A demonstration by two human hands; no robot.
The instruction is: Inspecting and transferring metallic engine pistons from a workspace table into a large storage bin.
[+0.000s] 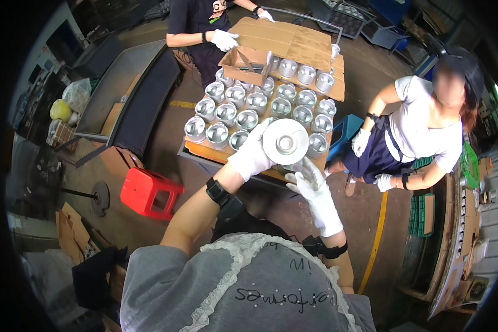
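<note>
In front of me a silvery metal piston [285,142] is held with its round crown facing up, showing a ringed bowl in its middle. My white-gloved left hand [253,152] grips it by its left side. Just below its lower right edge is my right hand [314,191], also gloved in white, with the fingers apart and nothing held. Beyond my hands, rows of similar pistons [226,114] stand with their hollow sides up on a brown board over the table [216,154].
A cardboard box [243,65] and a flat cardboard sheet [285,40] lie at the table's far end, where a gloved person [199,33] stands. Another person [415,122] is at the right by a teal bin [346,133]. A red stool [146,193] stands left.
</note>
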